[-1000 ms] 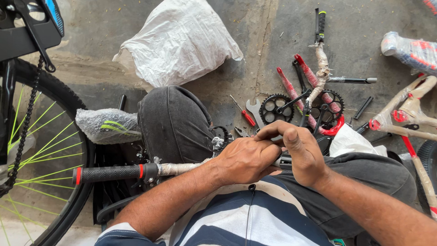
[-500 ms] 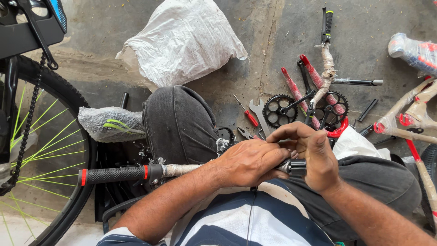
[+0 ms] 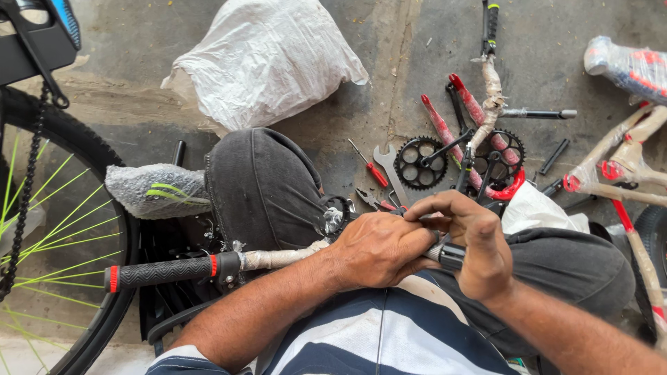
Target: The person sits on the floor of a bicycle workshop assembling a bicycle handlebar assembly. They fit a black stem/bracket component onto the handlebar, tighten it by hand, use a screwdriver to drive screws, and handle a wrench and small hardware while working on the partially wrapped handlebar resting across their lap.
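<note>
The left hand (image 3: pixel 379 250) wraps around a paper-wrapped handlebar (image 3: pixel 278 258) lying across the person's lap, its black grip (image 3: pixel 163 272) pointing left. The right hand (image 3: pixel 472 243) pinches the bar's other end. A spanner (image 3: pixel 390 170), screwdriver (image 3: pixel 368 165) and chainring (image 3: pixel 419 163) lie on the floor (image 3: pixel 139 55) beyond.

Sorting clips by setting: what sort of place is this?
Likely a bicycle repair or assembly spot on a concrete floor: chainrings, a wrench, a spoked wheel, and wrapped handlebars under both hands.
</note>
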